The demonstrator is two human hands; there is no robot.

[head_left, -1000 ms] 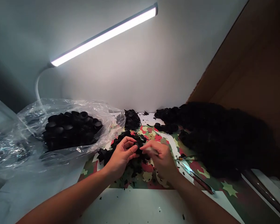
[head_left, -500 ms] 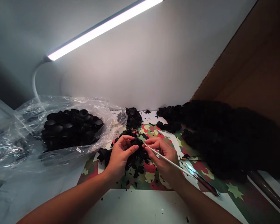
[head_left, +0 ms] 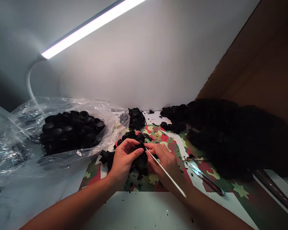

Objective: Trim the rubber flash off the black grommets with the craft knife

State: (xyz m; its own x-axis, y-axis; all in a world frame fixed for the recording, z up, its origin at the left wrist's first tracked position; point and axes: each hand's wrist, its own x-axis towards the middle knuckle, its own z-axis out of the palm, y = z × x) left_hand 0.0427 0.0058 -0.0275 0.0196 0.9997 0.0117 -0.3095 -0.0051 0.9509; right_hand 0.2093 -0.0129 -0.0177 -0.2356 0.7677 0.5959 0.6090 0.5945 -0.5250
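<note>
My left hand [head_left: 124, 158] is closed round a small black round part [head_left: 140, 145] held just above the camouflage-print mat [head_left: 158, 134]. My right hand [head_left: 165, 161] pinches a thin white rod [head_left: 165, 172] whose tip touches that part; the rod slants back over my wrist. Under both hands lies a small heap of black scraps and parts [head_left: 139, 164].
At the left an open clear plastic bag [head_left: 26, 140] holds several black round caps [head_left: 69, 131]. A big dark pile of parts [head_left: 230, 137] fills the right side beside a brown cardboard wall [head_left: 259, 64]. A small black heap [head_left: 135, 118] sits at the back. Scissors [head_left: 206, 179] lie right of my hand. A lamp bar [head_left: 91, 27] glows overhead.
The white rod has come into view in my right hand and swung from pointing right to slanting back over my wrist. Both hands stay at the black part.
</note>
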